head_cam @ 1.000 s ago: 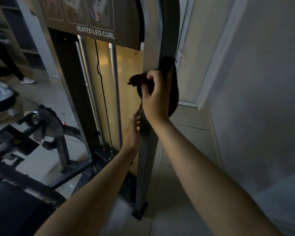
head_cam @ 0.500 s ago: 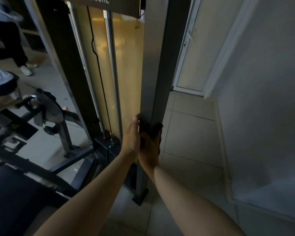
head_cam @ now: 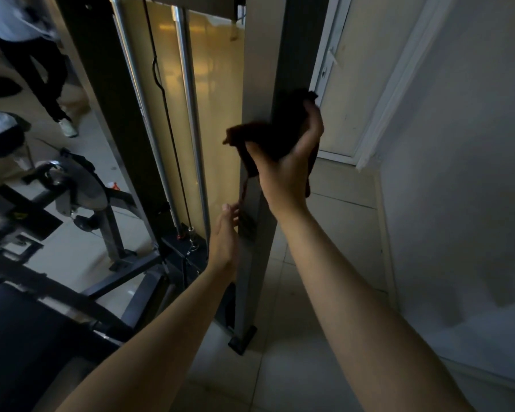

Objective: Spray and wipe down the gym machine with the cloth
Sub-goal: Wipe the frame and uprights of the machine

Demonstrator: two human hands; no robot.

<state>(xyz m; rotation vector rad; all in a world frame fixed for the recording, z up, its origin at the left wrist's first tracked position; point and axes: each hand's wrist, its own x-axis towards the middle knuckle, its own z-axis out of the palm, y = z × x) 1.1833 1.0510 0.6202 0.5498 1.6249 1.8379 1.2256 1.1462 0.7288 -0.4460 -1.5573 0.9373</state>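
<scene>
Far left: a bystander's legs and white shoe (head_cam: 69,128) on the tiled floor, beside the blurred pivot arm (head_cam: 78,188) of the machine. Next, two chrome guide rods (head_cam: 188,120) with a black cable (head_cam: 161,93) between them. Lower centre: left hand (head_cam: 225,236), flat, fingers extended and together, against the grey upright post (head_cam: 256,84). Higher on that post: right hand (head_cam: 286,165), fingers curled and clamped on a dark cloth (head_cam: 268,138) pressed to the post's corner. Right: pale door (head_cam: 348,84) and wall.

Gym: weight-stack machine (head_cam: 259,233), guide rods (head_cam: 188,114), tiled floor (head_cam: 324,263).
</scene>
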